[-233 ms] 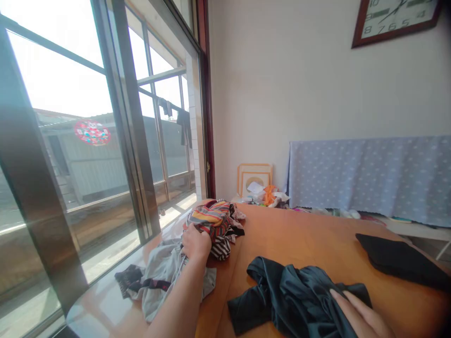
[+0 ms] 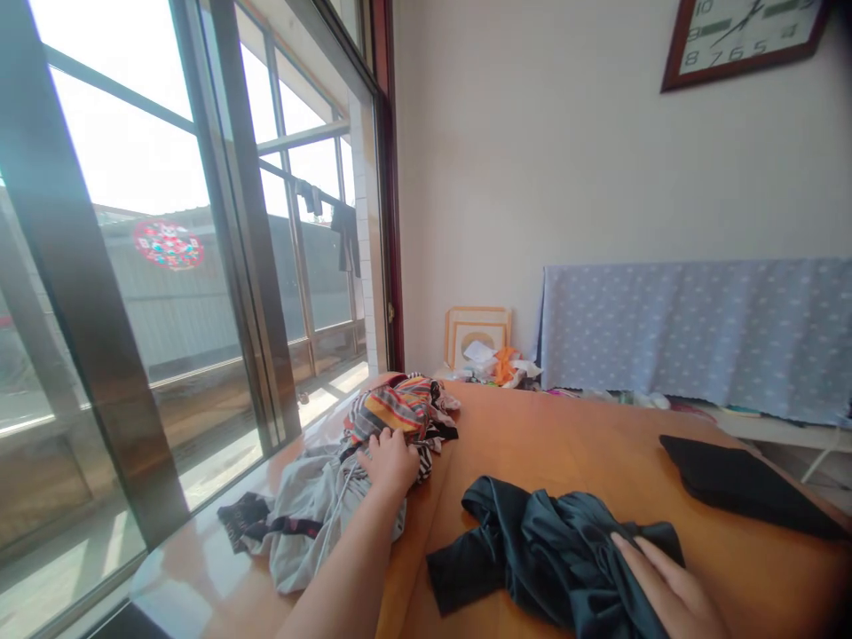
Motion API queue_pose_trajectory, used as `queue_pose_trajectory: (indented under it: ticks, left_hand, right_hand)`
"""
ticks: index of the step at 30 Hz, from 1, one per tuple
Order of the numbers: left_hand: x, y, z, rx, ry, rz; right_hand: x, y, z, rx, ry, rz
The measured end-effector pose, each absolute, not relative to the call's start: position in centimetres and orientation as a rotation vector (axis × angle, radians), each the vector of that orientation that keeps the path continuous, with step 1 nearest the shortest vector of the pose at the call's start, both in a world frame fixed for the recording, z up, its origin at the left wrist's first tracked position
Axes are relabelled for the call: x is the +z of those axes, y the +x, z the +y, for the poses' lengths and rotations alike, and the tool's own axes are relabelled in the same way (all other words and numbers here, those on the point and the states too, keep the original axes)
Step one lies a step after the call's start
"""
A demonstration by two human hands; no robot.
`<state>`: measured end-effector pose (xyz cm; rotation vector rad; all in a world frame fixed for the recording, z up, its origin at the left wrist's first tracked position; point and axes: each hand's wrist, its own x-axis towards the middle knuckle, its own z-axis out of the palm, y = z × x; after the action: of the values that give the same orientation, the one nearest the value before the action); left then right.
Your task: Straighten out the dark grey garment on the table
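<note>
My left hand [image 2: 392, 461] lies with its fingers apart on a heap of clothes at the table's left side. Under its fingertips is a striped garment [image 2: 390, 408] in orange, red and grey. A crumpled light grey garment [image 2: 310, 497] with a pale drawstring spreads beside my wrist, a dark patterned piece [image 2: 243, 524] at its left end. At the lower right, my right hand [image 2: 666, 586] rests on a bunched dark teal garment [image 2: 552, 550], its visible fingers stretched out over the cloth. The rest of that hand is cut off by the frame.
The clothes lie on a glossy brown wooden table [image 2: 565, 435]. A flat black object [image 2: 745, 488] is at its right. Behind stand a polka-dot cloth [image 2: 692, 337], wooden frames [image 2: 479, 324] and an orange bag [image 2: 504, 365]. A large window [image 2: 179, 337] borders the left side.
My left hand has shifted slightly right, and its fingers have spread from a more closed shape over the clothes. My right hand stays on the dark teal garment. The view has moved a little.
</note>
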<state>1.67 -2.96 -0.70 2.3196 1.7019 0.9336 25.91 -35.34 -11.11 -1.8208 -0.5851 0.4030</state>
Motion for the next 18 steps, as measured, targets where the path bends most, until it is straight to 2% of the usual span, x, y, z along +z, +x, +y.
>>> queue_pose_trajectory:
  ticks: [2,5,10,13,18]
  left_hand:
    - [-1.0,2.0,-4.4,0.942,2.362,1.602]
    - [-1.5,2.4,-7.6,0.915,2.48,1.175]
    - [-3.5,2.4,-13.8,0.617,2.54,0.672]
    - [-4.5,1.9,-16.4,0.525,2.49,0.664]
    - [-4.1,0.5,-17.7,0.773,2.256,0.842]
  right_hand:
    - [-10.1,25.2,-35.3,0.379,-1.798,-0.622]
    - [-8.4,23.9,-35.3,0.318,-1.802,-0.645]
    - [-6.3,22.3,-35.7,0.236,-1.829,-0.694]
    - [-5.6,22.2,-36.1,0.233,-1.875,-0.665]
    - [-4.2,22.8,-38.2,0.044,-1.961,-0.634]
